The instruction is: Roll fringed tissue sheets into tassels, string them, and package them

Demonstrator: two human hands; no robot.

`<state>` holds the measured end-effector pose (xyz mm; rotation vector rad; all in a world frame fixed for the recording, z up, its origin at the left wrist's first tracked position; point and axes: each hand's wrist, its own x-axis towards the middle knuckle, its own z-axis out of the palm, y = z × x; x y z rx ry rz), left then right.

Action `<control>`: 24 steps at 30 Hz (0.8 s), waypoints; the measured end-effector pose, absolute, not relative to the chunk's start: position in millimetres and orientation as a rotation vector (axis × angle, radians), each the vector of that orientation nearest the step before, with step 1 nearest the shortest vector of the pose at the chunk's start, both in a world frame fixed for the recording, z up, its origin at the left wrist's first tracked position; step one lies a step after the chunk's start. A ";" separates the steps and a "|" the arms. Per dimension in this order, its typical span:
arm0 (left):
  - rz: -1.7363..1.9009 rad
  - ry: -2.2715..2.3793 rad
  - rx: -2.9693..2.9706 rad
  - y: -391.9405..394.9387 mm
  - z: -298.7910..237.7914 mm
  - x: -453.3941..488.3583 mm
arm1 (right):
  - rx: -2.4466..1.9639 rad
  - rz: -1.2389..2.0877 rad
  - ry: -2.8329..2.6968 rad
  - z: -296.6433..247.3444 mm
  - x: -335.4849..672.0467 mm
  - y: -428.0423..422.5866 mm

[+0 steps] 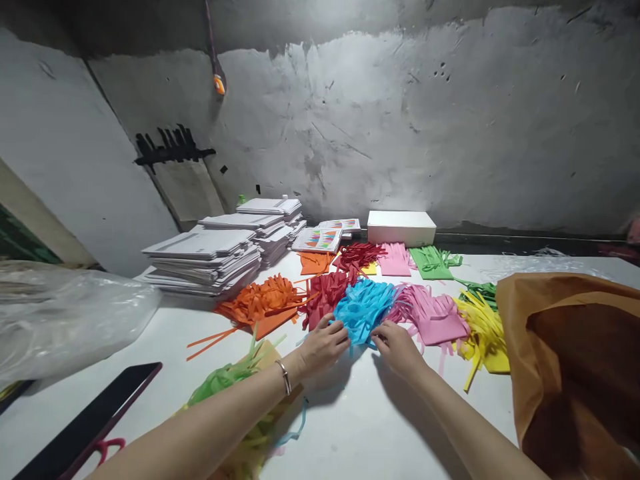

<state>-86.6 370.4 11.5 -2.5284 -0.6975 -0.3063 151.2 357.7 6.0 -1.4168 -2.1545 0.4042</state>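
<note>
A bundle of blue fringed paper strips [364, 308] lies in the middle of the white table, between my two hands. My left hand [326, 345] has its fingers curled on the bundle's left edge. At its lower right edge, my right hand [396, 347] pinches the blue paper with thumb and fingers. Red fringed strips [325, 293] lie just left of the blue bundle, and orange ones [265, 300] lie beyond them. Pink fringed strips [437, 317] are close on the right, with yellow strips [483, 327] beside them. Green and yellow strips [230, 377] are partly hidden under my left forearm.
Stacks of white card sheets [205, 257] stand at the back left, near a white box [401, 228]. A brown bag [575, 333] takes up the right side. Clear plastic [75, 320], a dark tablet-like slab [95, 420] and pink scissor handles [107, 448] lie on the left.
</note>
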 end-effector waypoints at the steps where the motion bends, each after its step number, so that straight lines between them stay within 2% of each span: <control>1: -0.314 -0.695 -2.524 369.2 11.8 -85.9 | -1.425 0.409 -2.148 1.5 145.6 362.4; 7: -0.426 -0.732 -2.508 364.9 15.4 -85.4 | -1.377 0.420 -2.186 -19.3 136.4 374.0; 15: -0.673 -0.810 -2.431 362.3 19.9 -80.1 | -1.267 0.367 -2.180 -17.3 145.0 372.5; 24: -0.557 -0.715 -2.477 370.4 12.5 -66.0 | -1.293 0.350 -2.207 -11.0 143.9 362.8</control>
